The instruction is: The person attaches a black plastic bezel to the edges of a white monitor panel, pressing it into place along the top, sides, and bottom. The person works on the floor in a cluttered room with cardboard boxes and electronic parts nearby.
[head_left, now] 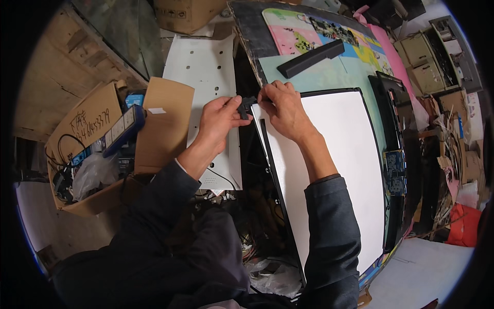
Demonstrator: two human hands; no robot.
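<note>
Downward head-height fisheye view

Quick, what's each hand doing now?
Left hand: closed, holding a small black piece.
Right hand: at the corner of the white panel; its grip can't be told.

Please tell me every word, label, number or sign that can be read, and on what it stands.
Open brown cardboard box: black handwritten characters and digits, not copied here.
Brown cardboard box at the top: dark printed square symbols, details too small.
Blue-edged rectangular object: markings too small to read.
</note>
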